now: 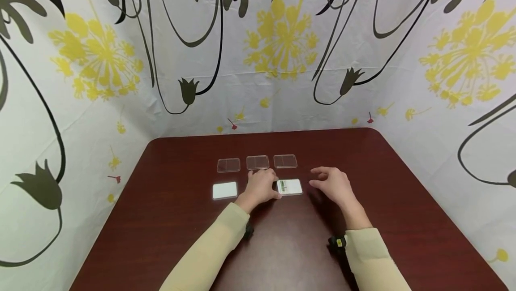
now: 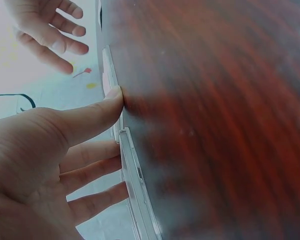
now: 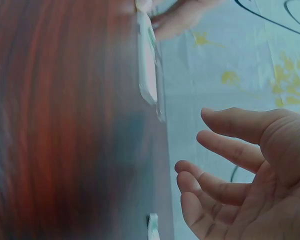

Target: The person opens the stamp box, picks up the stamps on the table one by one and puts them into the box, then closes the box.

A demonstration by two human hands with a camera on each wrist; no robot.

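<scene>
Item one: printed case (image 1: 291,186), flat, white with a green-marked label at its left part, lying on the dark red-brown worktop (image 1: 298,246) between the two hands; long axis running left to right, its left short end toward the left hand (image 1: 260,186). Left grip: grasping, thumb at the near left corner, a finger at the far left corner, so the case is pinched across its short side. Right hand (image 1: 334,186): released, fingers loosely bent, holding nothing, just beyond the case's right short end and apart from it. Key relation, by judgement: the case lies immediately right of the left grip, which is the nearer and the only one in contact; the right short end faces the right hand without obstruction. Item two: plain white case (image 1: 225,190), flat, just left of the left hand, its long axis likewise left to right. Items three to five: left clear case (image 1: 228,165), middle clear case (image 1: 257,162) and right clear case (image 1: 285,161), a row behind, the last directly beyond item one. Backdrop: floral cloth (image 1: 282,36), yellow and grey on white.
</scene>
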